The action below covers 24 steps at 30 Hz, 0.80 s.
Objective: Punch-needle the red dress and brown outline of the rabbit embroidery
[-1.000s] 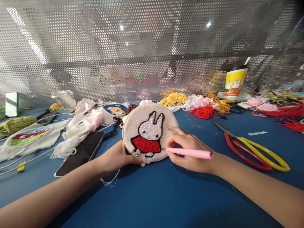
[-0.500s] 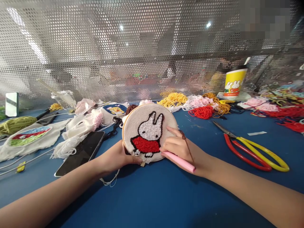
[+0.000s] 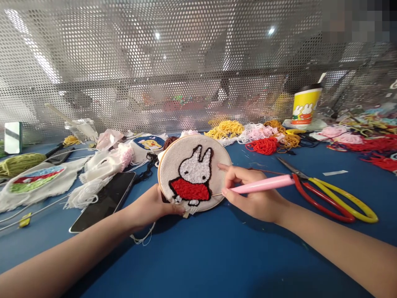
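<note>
A round embroidery hoop (image 3: 167, 152) stands tilted above the blue table, its cream cloth worked with a white rabbit (image 3: 194, 167) in a red top with dark outlines. My left hand (image 3: 158, 205) grips the hoop at its lower left, thumb in front and the other fingers hidden behind. In my right hand (image 3: 251, 194) is a pink punch needle (image 3: 263, 184), pinched between thumb and fingers. The needle's thin metal tip points left and reaches the cloth beside the red top. A brown strand of yarn (image 3: 268, 170) trails behind that hand to the right.
Red-and-yellow-handled scissors (image 3: 335, 198) lie at right. A black phone (image 3: 107, 203) lies left of the hoop. Yarn heaps (image 3: 263, 145), a yellow cup (image 3: 306, 105) and stitched cloths (image 3: 40, 180) line the back and left. Behind rises a perforated metal panel (image 3: 192, 62).
My right hand has turned, swinging the punch needle's handle up to the right and bringing its metal tip into sight. The brown yarn has shifted off my wrist. My left hand keeps its hold.
</note>
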Tool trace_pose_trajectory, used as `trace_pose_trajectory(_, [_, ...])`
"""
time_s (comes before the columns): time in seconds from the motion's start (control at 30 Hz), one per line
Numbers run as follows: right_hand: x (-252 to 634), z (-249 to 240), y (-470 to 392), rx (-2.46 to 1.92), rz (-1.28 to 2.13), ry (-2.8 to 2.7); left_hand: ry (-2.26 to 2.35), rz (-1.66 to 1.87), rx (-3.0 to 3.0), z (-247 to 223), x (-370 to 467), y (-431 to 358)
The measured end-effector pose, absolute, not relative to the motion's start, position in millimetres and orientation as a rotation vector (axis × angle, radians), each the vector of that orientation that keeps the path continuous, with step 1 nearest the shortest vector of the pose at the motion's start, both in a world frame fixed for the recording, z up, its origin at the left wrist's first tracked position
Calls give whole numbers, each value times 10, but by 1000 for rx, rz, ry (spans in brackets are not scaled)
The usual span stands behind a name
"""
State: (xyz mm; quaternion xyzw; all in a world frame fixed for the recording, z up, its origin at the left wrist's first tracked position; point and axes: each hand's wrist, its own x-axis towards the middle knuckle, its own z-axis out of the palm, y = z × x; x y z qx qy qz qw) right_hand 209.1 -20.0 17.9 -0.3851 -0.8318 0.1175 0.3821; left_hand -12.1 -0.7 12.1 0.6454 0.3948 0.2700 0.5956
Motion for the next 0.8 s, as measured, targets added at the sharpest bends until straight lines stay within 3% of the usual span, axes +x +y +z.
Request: trace_pose_trajectory(0.8, [2069, 176, -226, -929, 162, -2179, 928, 684, 1451, 150, -105, -31])
